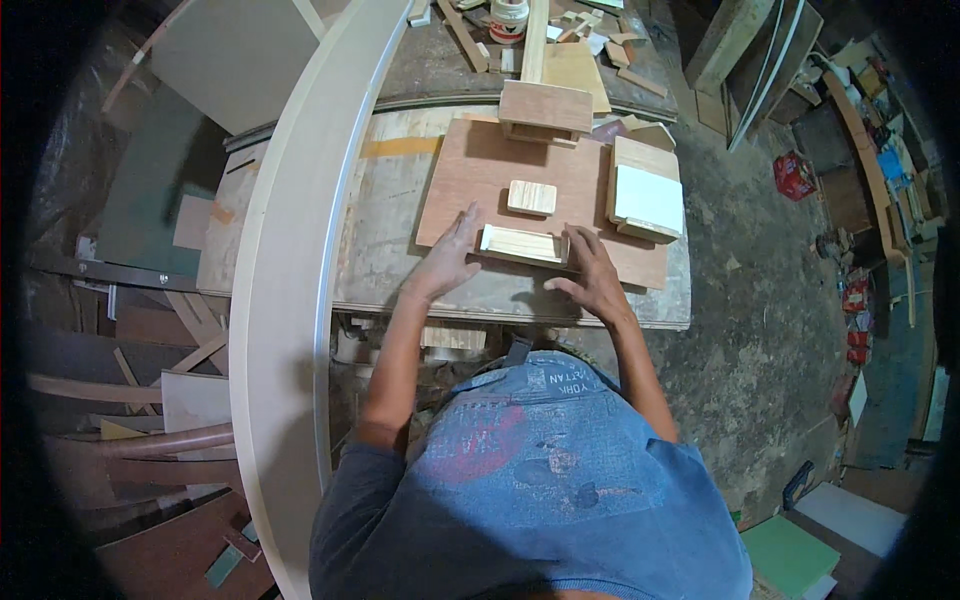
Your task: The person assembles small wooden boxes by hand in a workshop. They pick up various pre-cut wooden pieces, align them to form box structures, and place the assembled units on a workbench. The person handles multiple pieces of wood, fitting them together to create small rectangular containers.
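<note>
While both hands press in from either side, a small pale rectangular wooden frame (521, 244) lies flat between them on a reddish-brown plywood sheet (470, 170). The left hand (447, 262) lies open, fingers spread and flat, its fingertips touching the frame's left end. The right hand (590, 277) is loosely curled, fingers bent against the frame's right end; neither hand closes around the frame, they only brace it. The frame looks like light, smooth softwood with a shallow hollow inside.

Just beyond the frame, a small pale square wooden block (531, 197) with rounded corners rests on the same sheet. Further beyond it a brown plywood box-like piece (545, 110) sits at the sheet's far edge. To the right of the frame lies a squarish wooden box with a white panel (647, 192), overhanging the sheet's right edge.

The plywood sheet is matt and even-grained, resting on a worn, stained worktable (380, 250) with a scuffed grey-brown top. Left of the frame, a long curved cream-coloured board (290, 300) sweeps across the table's edge. Beyond the frame, the far bench holds scattered wood offcuts (590, 45) and a white glue pot (508, 20). Right of the frame the rough grey concrete floor (760, 300) is dusty, with boards leaning near it and a green panel (790, 555) lying low.
</note>
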### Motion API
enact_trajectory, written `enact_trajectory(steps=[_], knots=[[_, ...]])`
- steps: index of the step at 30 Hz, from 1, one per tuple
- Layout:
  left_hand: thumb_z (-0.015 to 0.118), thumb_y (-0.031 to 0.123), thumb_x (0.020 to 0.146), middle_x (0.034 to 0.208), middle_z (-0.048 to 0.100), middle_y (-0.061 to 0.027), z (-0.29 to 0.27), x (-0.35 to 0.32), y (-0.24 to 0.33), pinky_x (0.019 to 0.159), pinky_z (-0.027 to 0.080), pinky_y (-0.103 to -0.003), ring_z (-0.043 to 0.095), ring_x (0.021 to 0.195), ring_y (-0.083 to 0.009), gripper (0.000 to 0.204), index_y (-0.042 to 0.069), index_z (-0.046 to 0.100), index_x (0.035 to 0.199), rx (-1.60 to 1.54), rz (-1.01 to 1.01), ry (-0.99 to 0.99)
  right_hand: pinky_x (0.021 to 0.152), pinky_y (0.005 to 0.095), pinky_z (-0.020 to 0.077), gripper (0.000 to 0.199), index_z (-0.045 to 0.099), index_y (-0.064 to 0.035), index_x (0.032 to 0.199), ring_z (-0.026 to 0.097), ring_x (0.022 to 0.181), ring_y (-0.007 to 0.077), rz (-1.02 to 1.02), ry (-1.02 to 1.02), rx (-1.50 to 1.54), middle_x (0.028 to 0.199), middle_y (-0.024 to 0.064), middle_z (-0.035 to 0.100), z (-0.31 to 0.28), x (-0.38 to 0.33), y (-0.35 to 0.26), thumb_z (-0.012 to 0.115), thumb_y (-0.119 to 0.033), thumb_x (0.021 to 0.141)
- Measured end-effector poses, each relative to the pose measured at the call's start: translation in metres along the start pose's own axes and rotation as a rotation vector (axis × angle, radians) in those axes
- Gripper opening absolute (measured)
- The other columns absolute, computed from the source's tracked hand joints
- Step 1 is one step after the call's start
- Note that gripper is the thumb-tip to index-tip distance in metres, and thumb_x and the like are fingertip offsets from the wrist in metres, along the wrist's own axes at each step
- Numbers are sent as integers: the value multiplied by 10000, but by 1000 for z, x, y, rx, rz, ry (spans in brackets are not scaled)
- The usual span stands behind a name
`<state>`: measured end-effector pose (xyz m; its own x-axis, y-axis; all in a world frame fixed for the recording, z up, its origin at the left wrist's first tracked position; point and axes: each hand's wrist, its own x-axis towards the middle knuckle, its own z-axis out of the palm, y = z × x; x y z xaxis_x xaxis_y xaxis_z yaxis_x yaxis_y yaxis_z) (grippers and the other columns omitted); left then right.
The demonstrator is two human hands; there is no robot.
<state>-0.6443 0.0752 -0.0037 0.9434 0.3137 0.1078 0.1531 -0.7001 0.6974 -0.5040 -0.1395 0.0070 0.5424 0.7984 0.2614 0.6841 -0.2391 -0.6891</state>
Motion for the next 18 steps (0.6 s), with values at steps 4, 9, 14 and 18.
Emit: enact_trajectory(steps=[4,9,14,18], knots=[[485,-12,738,1240,407,-131,-22,8,-22,851,387,-289,478,993,-214,631,40,229,1313,-157,-194,-96,908,332,361,524,403,27,1207,437,1099,301,234,160,329,1203,188,432,-8,12,11,528,-304,820],[415,-2,746,1239,413,-182,-12,65,-53,853,412,-312,514,980,-255,580,5,241,1298,-260,-108,114,919,297,347,481,393,78,1199,419,1131,268,344,377,362,1204,208,441,13,69,47,410,-273,871],[424,-1,760,1242,383,-176,5,113,-61,839,416,-292,500,993,-218,624,39,172,1328,-334,-116,160,858,386,356,449,399,113,1134,481,960,372,511,419,411,1012,277,504,23,123,44,398,-139,762],[482,16,714,1177,423,-198,15,142,-70,696,470,-299,521,925,-217,690,54,177,1332,-308,-211,158,829,415,357,387,428,89,1069,481,953,390,493,361,356,958,289,504,33,142,77,400,-109,738]])
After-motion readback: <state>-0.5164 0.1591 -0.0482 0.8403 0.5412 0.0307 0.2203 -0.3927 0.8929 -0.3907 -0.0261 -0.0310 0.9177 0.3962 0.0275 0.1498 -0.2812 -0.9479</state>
